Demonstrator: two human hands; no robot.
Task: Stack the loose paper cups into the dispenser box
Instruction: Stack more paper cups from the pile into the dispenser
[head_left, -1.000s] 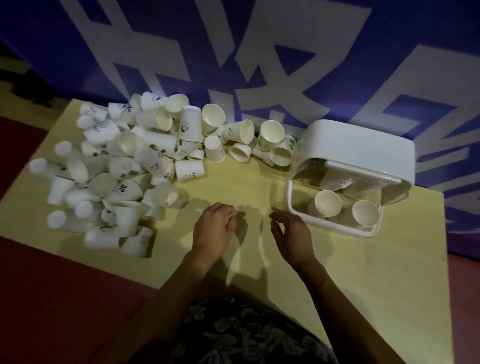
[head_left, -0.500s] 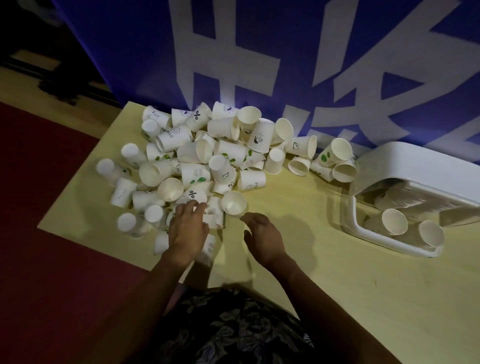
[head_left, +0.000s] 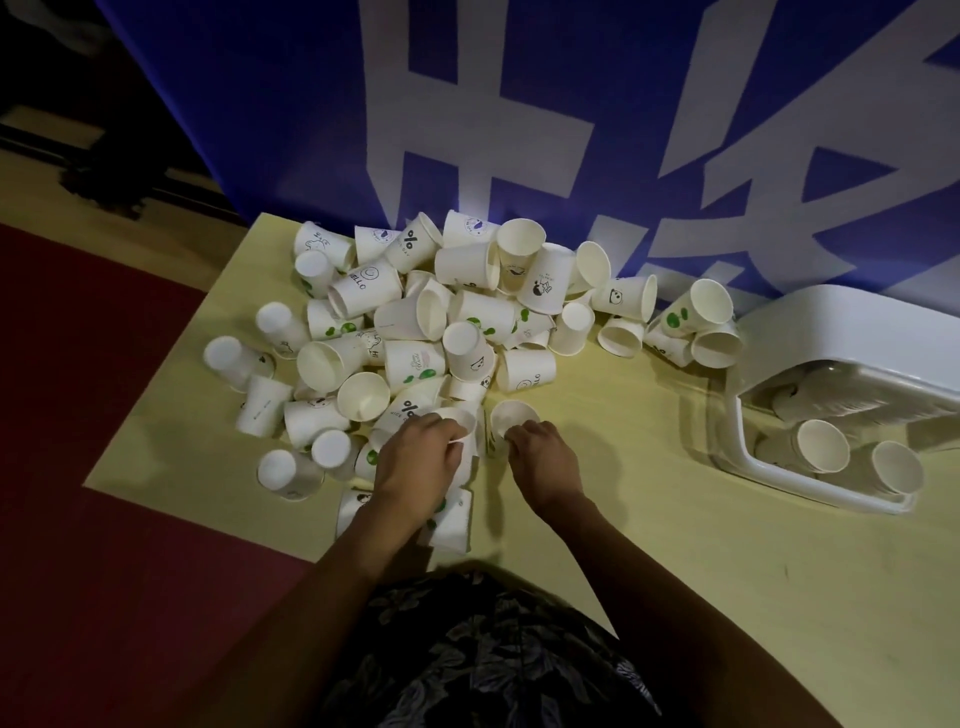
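Dispenser box (head_left: 841, 332) with two cup stacks (head_left: 823, 447) (lying sideways)

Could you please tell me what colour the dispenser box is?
The rounded plastic dispenser box is white, seen best in the head view.

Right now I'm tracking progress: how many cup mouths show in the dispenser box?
2. One cup mouth sits at the left of the box opening, the other to its right. More cups lie dimly behind under the lid, so some may be hidden.
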